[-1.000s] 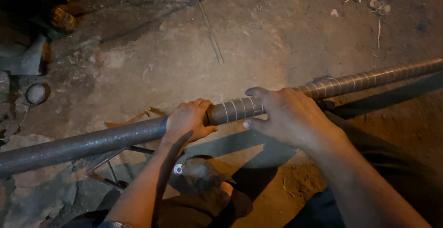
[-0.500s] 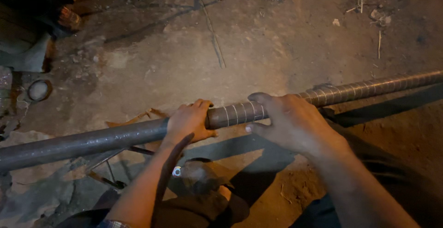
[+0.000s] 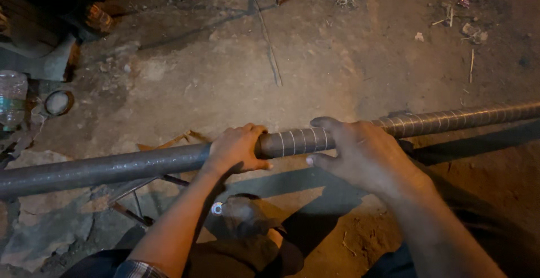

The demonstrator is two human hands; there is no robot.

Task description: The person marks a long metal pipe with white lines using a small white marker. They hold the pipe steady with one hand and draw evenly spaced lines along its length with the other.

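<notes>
1. Nearest the camera: the person's knees in dark cloth, a checked cuff at the left wrist, and between the legs a worn brown sandalled foot (image 3: 247,222) with a small bright ring-shaped fitting (image 3: 217,208) beside it. Placement here matches half a second ago.

2. Left hand (image 3: 239,148): clenched over the long grey ribbed steel bar (image 3: 298,141), fingers wrapped over the top, thumb under. Same spot on the bar as one second ago; no slide along it.

3. Right hand (image 3: 365,157): laid over the bar just right of the left, fingers spread and curled round the far side, thumb tip showing at the near edge. Grasping the bar, looser than the left. The gap of bare ribbed bar between the hands looks slightly wider than a second ago; change is small.

4. The bar runs across the whole view, low at the left and rising to the right, held above the dirt floor (image 3: 225,75) and casting a broad shadow beneath. Its tilt and height are nearly unchanged across the three moments, so the work reads as a held, steady grip, not a lift or a turn.

5. Under the bar at left: thin dark rods (image 3: 135,199) and flat stone pieces (image 3: 39,227).

6. Farther off: a clear plastic bottle (image 3: 11,98) and a small round ring-like lid (image 3: 58,102) at the left edge; scattered twigs and debris at top right.
</notes>
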